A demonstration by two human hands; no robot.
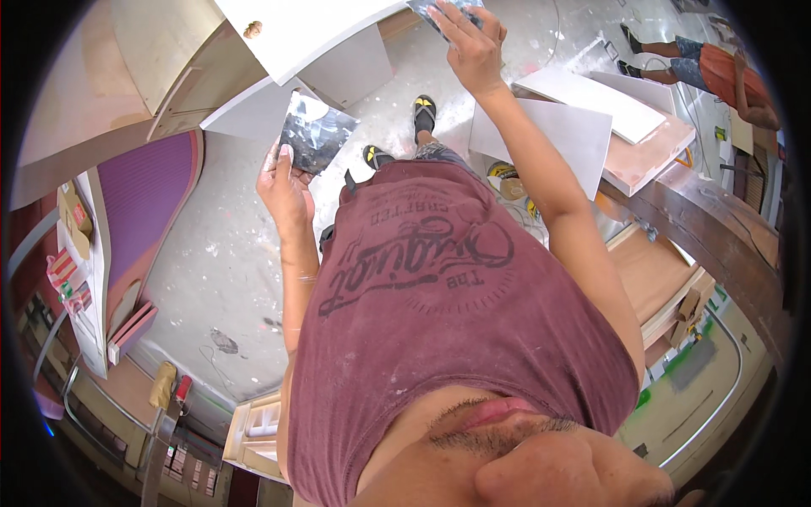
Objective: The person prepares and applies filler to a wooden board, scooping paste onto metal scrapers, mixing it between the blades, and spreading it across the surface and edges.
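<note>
My left hand (289, 182) grips the near edge of a thin, dark square plate (319, 131) with white smears and a glossy face. My thumb lies along its lower left corner. Farther away and to the right, my right arm stretches forward, and my right hand (477, 51) is closed on a second smeared flat plate (416, 8), partly covered by the fingers and cut off by the upper edge. That hand is just right of a large white panel (312, 29), with a small tan lump (252, 29) on it. Contact between the right plate and the panel cannot be made out.
White and brown boards (591, 110) are stacked at the right, beside a dark beam (693, 203). Tins (507, 173) stand below my right arm. A purple ribbed piece (148, 203) is at the left. Another person (718, 72) stands at the far right on the spattered floor (211, 262).
</note>
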